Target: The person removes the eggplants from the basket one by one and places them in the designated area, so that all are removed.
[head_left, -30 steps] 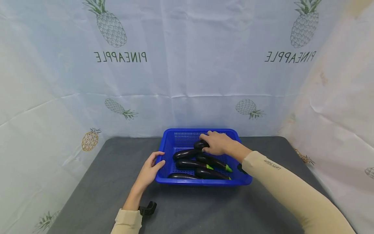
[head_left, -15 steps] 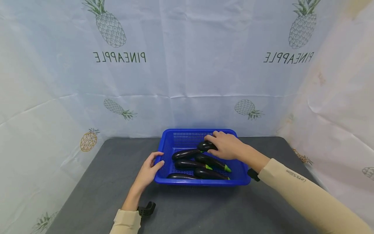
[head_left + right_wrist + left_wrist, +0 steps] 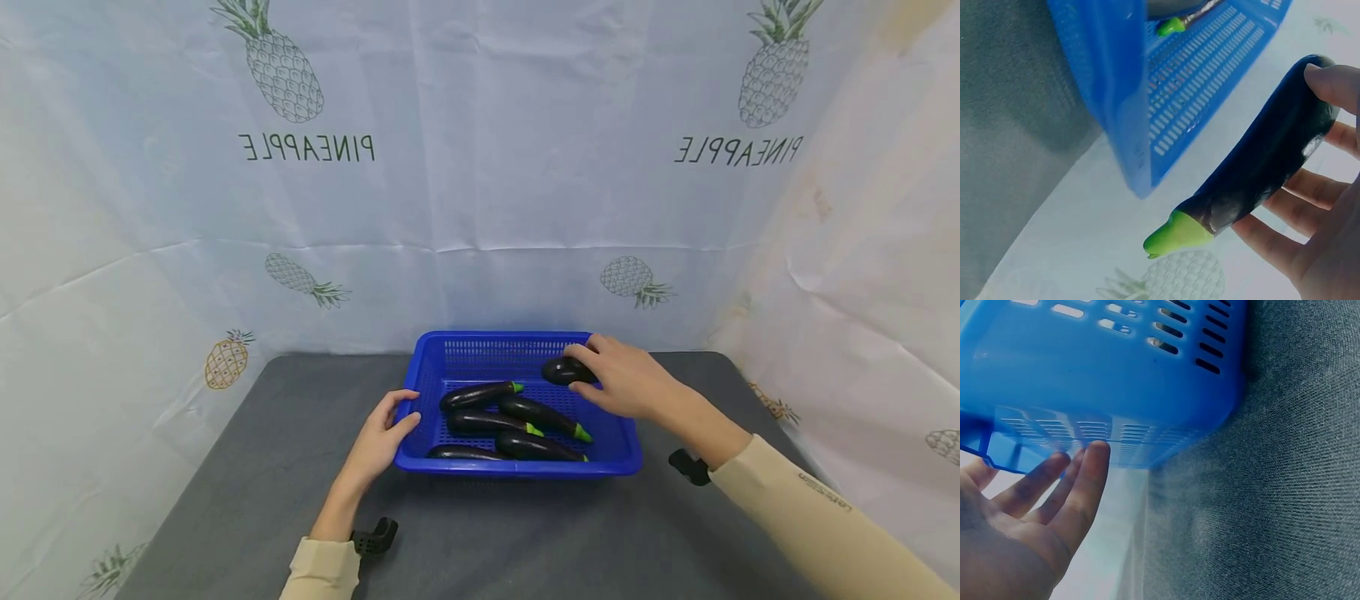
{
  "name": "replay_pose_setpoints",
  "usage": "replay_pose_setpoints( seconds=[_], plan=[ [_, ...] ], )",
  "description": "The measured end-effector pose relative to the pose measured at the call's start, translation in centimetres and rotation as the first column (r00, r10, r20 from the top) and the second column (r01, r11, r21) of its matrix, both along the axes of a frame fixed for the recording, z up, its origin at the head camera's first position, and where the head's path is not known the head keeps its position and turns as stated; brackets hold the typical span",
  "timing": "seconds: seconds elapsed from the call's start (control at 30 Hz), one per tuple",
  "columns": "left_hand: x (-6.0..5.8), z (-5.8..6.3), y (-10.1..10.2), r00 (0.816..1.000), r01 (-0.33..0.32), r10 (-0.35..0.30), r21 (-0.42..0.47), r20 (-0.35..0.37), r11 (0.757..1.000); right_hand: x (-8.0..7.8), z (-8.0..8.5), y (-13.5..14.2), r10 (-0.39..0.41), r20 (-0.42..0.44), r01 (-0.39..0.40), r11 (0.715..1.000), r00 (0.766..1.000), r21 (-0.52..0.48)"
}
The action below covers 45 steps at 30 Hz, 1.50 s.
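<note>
My right hand grips a dark, glossy eggplant over the back right of the blue basket. In the right wrist view, the thumb lies on one side of the held eggplant and the fingers on the other. Its green cap points away from the palm. My left hand holds the basket's left rim with thumb and index finger; its other fingers reach along the outside wall. Inside the basket lie several more eggplants with green stem ends.
The basket stands on a dark grey table, close to a white cloth backdrop printed with pineapples. Cloth walls also rise at the left and right. A black wrist-worn device shows at the left wrist, another at the right.
My right hand has moved to the right with the eggplant, uncovering the green end of the one beside it. My left hand stays at the basket's rim.
</note>
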<state>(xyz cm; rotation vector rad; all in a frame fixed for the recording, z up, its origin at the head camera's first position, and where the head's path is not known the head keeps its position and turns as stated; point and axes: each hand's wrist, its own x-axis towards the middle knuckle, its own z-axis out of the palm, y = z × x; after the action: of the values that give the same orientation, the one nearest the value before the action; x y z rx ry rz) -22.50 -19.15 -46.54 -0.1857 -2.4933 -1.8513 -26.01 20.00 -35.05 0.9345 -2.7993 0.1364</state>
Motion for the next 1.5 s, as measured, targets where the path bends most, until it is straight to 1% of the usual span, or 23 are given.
replay_pose_setpoints(
  seconds=[0.23,0.4,0.63,0.73,0.87,0.97,1.1,1.27,1.5],
  plan=[
    [0.2,0.2,0.0,1.000,-0.008,0.008,-0.015,0.003,1.000,0.2,-0.6,2.0,-0.035,-0.019,0.034,0.999,0.999,-0.038],
    [0.2,0.3,0.0,1.000,-0.006,0.006,-0.017,0.005,1.000,0.2,-0.8,3.3,-0.088,-0.018,0.087,0.995,0.996,-0.047],
    [0.0,-0.2,0.0,1.000,0.028,-0.028,0.028,-0.012,0.999,0.4,-0.8,5.8,-0.154,-0.018,0.153,0.985,0.988,-0.078],
    [0.0,-0.2,0.0,0.999,0.033,-0.033,0.023,-0.018,0.999,0.3,-1.2,7.0,-0.172,-0.017,0.170,0.982,0.985,-0.084],
    [0.0,0.0,-0.2,0.999,0.036,-0.036,0.009,-0.027,0.999,0.0,-2.0,8.2,-0.192,-0.024,0.190,0.977,0.981,-0.093],
    [0.0,0.0,-0.2,0.999,0.034,-0.034,0.006,-0.022,0.999,-0.2,-2.7,8.9,-0.210,-0.029,0.208,0.975,0.977,-0.077],
    [-0.1,0.0,-0.2,0.999,0.031,-0.030,0.010,-0.018,0.999,-0.6,-3.8,9.7,-0.236,-0.004,0.235,0.970,0.972,-0.061],
    [-0.1,0.0,-0.2,0.999,0.031,-0.031,0.011,-0.020,0.999,-1.5,-5.8,10.7,-0.262,0.033,0.264,0.963,0.964,-0.059],
    [-0.1,0.0,-0.1,1.000,0.015,-0.015,0.001,-0.012,1.000,-2.1,-8.8,11.6,-0.264,0.067,0.267,0.962,0.962,-0.048]
  ],
)
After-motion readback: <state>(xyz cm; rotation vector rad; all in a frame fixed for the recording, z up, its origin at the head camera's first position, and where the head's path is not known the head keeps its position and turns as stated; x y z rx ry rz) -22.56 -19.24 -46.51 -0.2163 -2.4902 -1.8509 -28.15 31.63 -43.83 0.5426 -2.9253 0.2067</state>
